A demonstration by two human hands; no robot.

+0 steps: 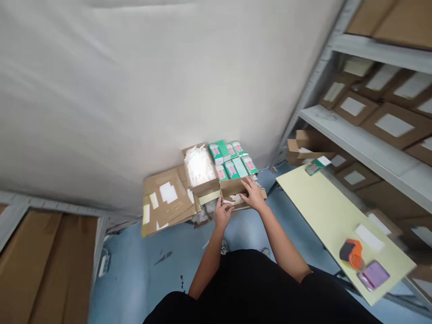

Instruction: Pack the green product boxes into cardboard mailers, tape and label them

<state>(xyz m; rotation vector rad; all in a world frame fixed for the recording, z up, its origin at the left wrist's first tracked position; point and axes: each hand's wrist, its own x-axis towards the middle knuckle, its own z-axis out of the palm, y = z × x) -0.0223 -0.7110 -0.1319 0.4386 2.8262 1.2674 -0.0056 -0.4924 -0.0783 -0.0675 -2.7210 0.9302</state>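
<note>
An open cardboard box (239,208) stands low in front of me with a few white pieces inside. My left hand (222,215) is at its near left corner, the thumb and a finger closed about the box's edge. Over the right side, my right hand (254,194) has its fingers spread and touches the raised flap. Directly behind are several green and white packets with pink panels (231,169), standing in rows. To their left, a second open carton (206,186) is heaped with white items (200,165), whose kind I cannot make out.
Flattened cardboard (180,204) with white labels lies left of the cartons. A pale yellow table (310,204) at right carries a green packet (313,167), an orange tape-like item (356,256) and a purple-screened device (374,274). Shelving (367,135) with labelled boxes rises beyond it. A pale wall closes the back.
</note>
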